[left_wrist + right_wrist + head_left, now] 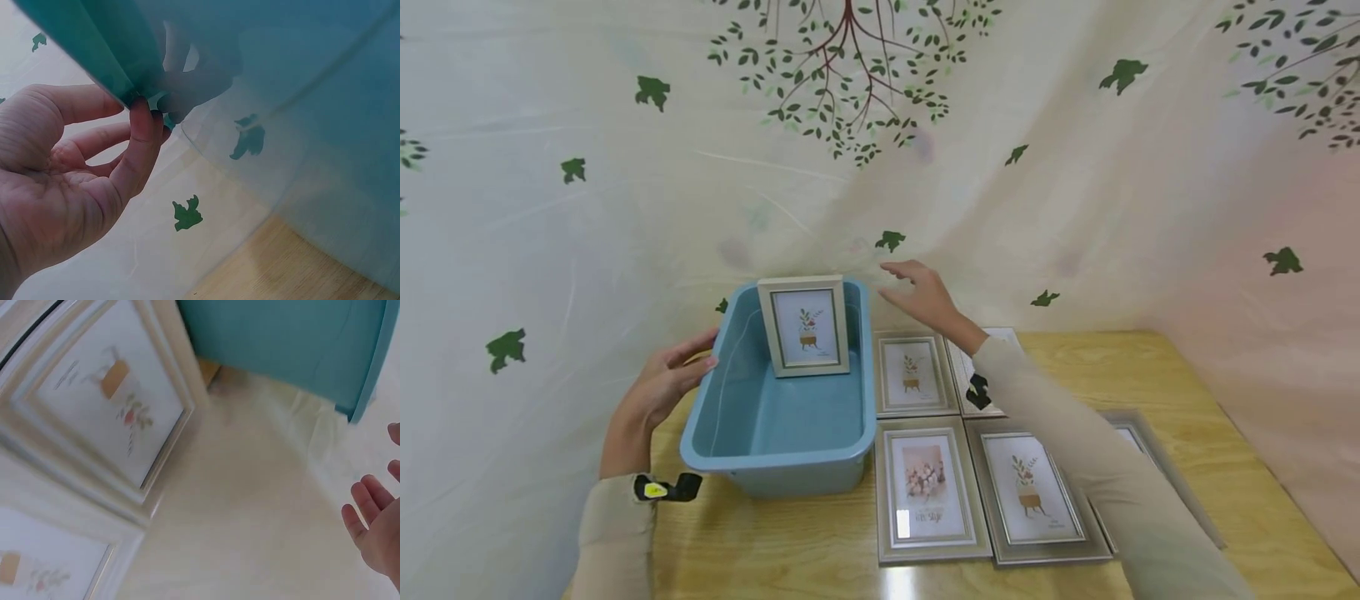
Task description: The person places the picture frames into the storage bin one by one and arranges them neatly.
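Note:
A light blue plastic basin (778,461) stands on the wooden table. My left hand (664,383) pinches its left rim between thumb and fingers; the left wrist view shows the fingertips on the rim's edge. Inside the basin, a cream picture frame (806,327) with a potted-plant print leans upright against the far end, its top rising above the rim. Off the basin's far right corner, my right hand (925,298) hovers with fingers spread apart from the thumb, holding nothing. In the right wrist view the right hand (380,534) is partly cut off.
Right of the basin lie several picture frames: a plant print (912,375), a flower print (927,487) and a larger plant print (1030,492). My right sleeve covers parts of others. A patterned cloth (760,183) hangs behind the table (790,550).

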`<move>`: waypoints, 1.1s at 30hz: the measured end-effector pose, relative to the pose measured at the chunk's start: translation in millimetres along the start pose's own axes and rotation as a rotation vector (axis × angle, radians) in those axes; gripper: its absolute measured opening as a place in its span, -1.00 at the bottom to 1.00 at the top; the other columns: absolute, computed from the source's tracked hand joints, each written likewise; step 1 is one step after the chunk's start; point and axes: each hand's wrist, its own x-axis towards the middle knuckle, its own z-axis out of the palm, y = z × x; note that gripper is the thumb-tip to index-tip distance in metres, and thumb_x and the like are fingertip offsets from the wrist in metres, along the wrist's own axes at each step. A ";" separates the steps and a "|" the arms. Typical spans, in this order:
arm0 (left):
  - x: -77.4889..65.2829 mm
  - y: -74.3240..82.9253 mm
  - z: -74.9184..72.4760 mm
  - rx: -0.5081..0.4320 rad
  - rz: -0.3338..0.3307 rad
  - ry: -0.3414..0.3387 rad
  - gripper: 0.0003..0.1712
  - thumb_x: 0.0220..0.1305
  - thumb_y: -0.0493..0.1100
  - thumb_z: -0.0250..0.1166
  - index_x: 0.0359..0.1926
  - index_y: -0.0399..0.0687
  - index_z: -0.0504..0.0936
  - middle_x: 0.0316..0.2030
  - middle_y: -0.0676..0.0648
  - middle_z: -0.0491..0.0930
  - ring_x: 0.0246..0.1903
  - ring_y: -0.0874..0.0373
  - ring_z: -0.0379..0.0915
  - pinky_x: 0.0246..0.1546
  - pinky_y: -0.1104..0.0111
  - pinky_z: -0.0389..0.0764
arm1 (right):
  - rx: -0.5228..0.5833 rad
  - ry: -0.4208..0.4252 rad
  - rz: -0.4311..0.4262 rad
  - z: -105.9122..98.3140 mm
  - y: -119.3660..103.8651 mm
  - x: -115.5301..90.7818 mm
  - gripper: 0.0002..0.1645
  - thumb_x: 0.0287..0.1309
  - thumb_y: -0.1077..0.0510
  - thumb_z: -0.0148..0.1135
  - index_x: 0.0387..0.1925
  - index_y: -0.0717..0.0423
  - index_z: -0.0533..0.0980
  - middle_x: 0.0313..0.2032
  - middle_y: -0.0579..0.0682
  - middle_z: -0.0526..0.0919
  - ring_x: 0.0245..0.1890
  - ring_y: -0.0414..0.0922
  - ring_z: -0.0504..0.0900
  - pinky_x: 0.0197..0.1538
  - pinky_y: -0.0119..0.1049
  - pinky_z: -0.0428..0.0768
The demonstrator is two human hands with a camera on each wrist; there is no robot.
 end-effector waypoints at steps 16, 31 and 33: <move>-3.1 4.1 1.8 0.024 -0.005 0.013 -0.19 0.50 0.04 0.20 0.60 -0.03 0.10 0.55 -0.30 0.11 0.20 0.35 0.37 0.01 0.57 0.57 | -0.196 -0.130 0.312 -73.9 85.6 -79.6 -0.37 0.36 0.01 0.29 0.31 0.29 0.45 0.11 0.41 0.53 0.14 0.34 0.49 0.14 0.23 0.48; -4.8 2.1 2.9 0.013 -0.017 0.014 -0.20 0.49 0.02 0.22 0.60 0.00 0.11 0.55 -0.29 0.11 0.18 0.40 0.37 0.02 0.56 0.58 | -0.220 -0.199 0.540 -99.4 137.5 -141.1 -0.24 0.39 -0.04 0.26 0.36 0.38 0.28 -0.11 0.37 0.48 -0.13 0.15 0.43 -0.15 -0.05 0.47; -5.2 1.1 2.8 -0.005 -0.013 0.010 -0.20 0.50 0.00 0.22 0.60 -0.03 0.11 0.54 -0.25 0.15 0.16 0.43 0.40 0.02 0.56 0.58 | -0.225 -0.202 0.551 -99.7 142.2 -145.1 -0.24 0.38 -0.04 0.28 0.35 0.38 0.28 -0.14 0.35 0.50 -0.17 0.13 0.46 -0.17 -0.10 0.48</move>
